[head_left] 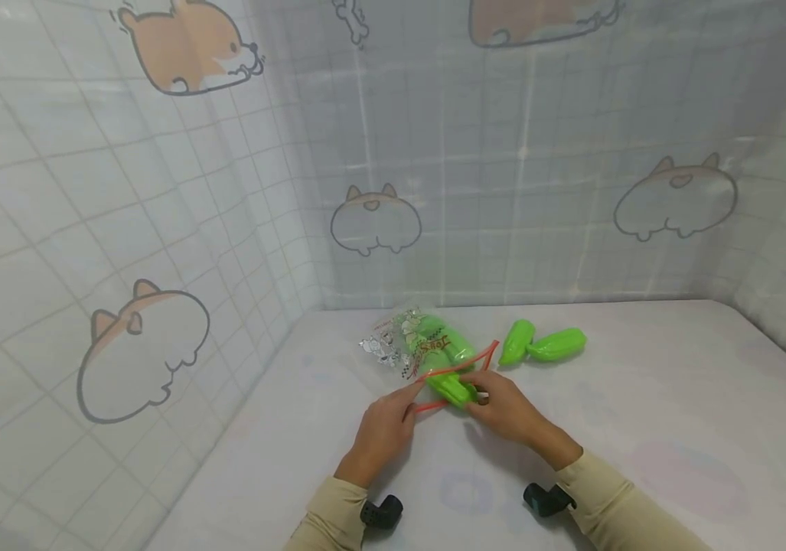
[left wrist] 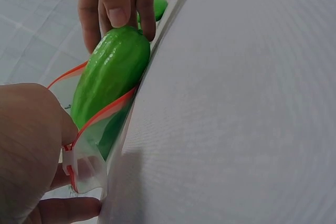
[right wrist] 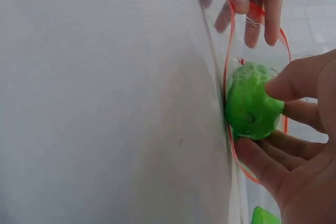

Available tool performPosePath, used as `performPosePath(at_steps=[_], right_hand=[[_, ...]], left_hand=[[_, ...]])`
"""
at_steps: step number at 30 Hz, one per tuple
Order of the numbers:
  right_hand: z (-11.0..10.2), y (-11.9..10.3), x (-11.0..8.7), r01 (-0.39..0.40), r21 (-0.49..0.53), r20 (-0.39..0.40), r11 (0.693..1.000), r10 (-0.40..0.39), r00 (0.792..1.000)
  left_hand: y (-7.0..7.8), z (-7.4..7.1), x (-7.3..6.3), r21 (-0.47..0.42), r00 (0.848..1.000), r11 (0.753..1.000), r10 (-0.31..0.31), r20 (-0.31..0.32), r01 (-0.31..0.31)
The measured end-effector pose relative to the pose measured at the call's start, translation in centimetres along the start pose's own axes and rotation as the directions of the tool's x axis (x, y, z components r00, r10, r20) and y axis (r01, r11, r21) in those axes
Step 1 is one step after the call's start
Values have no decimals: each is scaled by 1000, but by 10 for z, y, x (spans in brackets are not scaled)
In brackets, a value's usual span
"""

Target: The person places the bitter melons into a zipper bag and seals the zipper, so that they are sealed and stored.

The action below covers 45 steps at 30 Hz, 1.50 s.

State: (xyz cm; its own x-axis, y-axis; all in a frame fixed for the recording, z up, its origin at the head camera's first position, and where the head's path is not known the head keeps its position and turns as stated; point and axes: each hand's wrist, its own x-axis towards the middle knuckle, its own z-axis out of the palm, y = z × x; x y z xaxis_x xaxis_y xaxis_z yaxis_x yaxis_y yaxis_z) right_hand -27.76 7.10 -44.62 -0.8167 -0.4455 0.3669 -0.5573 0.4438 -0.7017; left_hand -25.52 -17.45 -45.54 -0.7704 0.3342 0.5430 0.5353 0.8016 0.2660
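Near the far edge of the tabletop (head_left: 640, 428), left of its middle, lies a clear bag (head_left: 387, 342) with a red-rimmed mouth facing the near edge. The right hand (head_left: 506, 409) has its thumb and fingers bent round the outer end of a ribbed green piece (head_left: 453, 390), which sits partly inside that mouth. The left hand (head_left: 384, 430) pinches the rim at the mouth's left; how its fingertips meet is partly hidden by the plastic and the hand itself. More green shows inside the bag, blurred by film and print, so the number of pieces cannot be told. To the right, near the far edge, two loose green pieces (head_left: 557, 345) lie end against side; the right wrist view catches only a cut-off bit of green at its bottom. Both tan sleeves (head_left: 337, 511) run off past the near edge, with a black device (head_left: 382, 513) at each wrist. The tabletop is whitish with faint pastel patches; gridded sheeting (head_left: 523, 268) printed with cartoon dogs (head_left: 375, 222) surrounds it.
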Motion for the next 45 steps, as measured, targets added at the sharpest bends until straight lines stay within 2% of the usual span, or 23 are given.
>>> performPosePath(at_steps=[9, 14, 19, 24, 30, 35, 45], right_hand=[[4, -3, 3, 15, -61, 34, 998, -13, 999], [3, -4, 2, 17, -55, 32, 998, -16, 999], [-1, -4, -2, -15, -16, 6, 1000, 16, 1000], [-5, -7, -6, -22, -21, -22, 1000, 22, 1000], [-10, -14, -12, 61, -54, -31, 997, -62, 998], [-11, -16, -19, 115, -69, 8, 991, -115, 993], [-7, -20, -18, 135, -44, 41, 990, -134, 990]], left_hand=[[-2, 1, -1, -5, 1000, 1000, 2, 19, -2], [0, 1, 0, -10, 999, 1000, -15, 31, 16], [2, 0, -3, -2, 1000, 1000, -8, 8, 8], [1, 0, -2, 3, 1000, 1000, -4, 8, 4], [0, 0, 1, 2, 999, 1000, 1, 35, -1], [1, 0, 2, 15, 999, 1000, 12, 31, -12], [3, -2, 1, 6, 1000, 1000, 7, 22, -7]])
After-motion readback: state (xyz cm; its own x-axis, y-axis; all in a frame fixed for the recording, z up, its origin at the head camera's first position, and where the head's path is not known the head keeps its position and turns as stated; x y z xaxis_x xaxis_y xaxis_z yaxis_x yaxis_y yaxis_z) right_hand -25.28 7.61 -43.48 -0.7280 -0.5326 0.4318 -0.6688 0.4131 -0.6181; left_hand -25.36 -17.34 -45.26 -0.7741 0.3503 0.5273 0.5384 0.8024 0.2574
